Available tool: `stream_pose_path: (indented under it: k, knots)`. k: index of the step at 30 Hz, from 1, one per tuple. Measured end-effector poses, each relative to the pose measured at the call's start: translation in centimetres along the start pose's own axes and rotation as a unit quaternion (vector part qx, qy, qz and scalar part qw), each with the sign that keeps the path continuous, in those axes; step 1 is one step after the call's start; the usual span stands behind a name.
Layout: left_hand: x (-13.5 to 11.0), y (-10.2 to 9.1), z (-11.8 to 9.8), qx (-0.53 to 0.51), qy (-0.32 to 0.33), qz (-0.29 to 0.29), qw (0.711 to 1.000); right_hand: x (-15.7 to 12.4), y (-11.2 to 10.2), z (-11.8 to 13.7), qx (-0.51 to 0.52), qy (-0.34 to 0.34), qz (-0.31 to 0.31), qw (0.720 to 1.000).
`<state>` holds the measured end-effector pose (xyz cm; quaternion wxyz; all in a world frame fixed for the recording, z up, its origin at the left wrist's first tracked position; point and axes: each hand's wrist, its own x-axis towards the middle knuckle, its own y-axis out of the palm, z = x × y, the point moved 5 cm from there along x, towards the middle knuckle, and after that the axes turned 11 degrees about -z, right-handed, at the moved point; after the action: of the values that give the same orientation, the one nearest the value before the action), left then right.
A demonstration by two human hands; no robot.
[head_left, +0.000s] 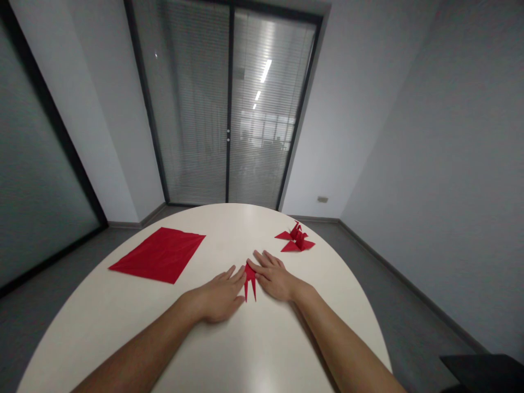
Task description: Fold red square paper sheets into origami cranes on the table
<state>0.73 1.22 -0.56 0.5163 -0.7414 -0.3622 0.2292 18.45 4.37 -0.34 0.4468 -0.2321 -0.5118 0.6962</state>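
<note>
A small folded red paper piece (250, 274) lies on the white round table (262, 349), with two narrow points directed towards me. My left hand (222, 295) rests flat at its left side, fingers stretched out and fingertips touching its edge. From the other side, my right hand (275, 275) lies with spread fingers, its fingertips on the paper's right upper part. Parts of the paper's sides are hidden under the fingertips. Neither hand is closed round anything.
To the left lies a flat red paper sheet (161, 255). Folded red paper cranes (298, 240) stand at the table's far right. Beyond the table are a glass partition with blinds (196, 109) and grey walls. A dark object (485, 371) shows at the lower right.
</note>
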Motion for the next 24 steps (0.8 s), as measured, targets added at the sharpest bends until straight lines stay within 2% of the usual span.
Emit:
stream_pose_path:
  k: [5,13,19,21,24]
  knots:
    - [0.0,-1.3,0.0,-0.025,0.044,-0.039,0.998,0.1,0.1,-0.3,-0.003,0.0,0.022,1.0]
    - [-0.1,-3.7,0.3,-0.075,0.048,-0.13,0.988,0.0,0.1,-0.2,-0.014,-0.026,0.028,0.999]
    - [0.1,-3.7,2.3,-0.077,0.012,-0.226,0.971,-0.2,-0.3,-0.3,-0.029,-0.043,0.008,0.999]
    - [0.2,-3.4,2.0,-0.072,0.04,-0.243,0.967,-0.3,-0.3,-0.3,-0.03,-0.046,0.0,0.998]
    - [0.4,-2.7,1.0,-0.054,0.087,-0.227,0.969,-0.3,-0.4,-0.1,-0.02,-0.057,-0.018,0.998]
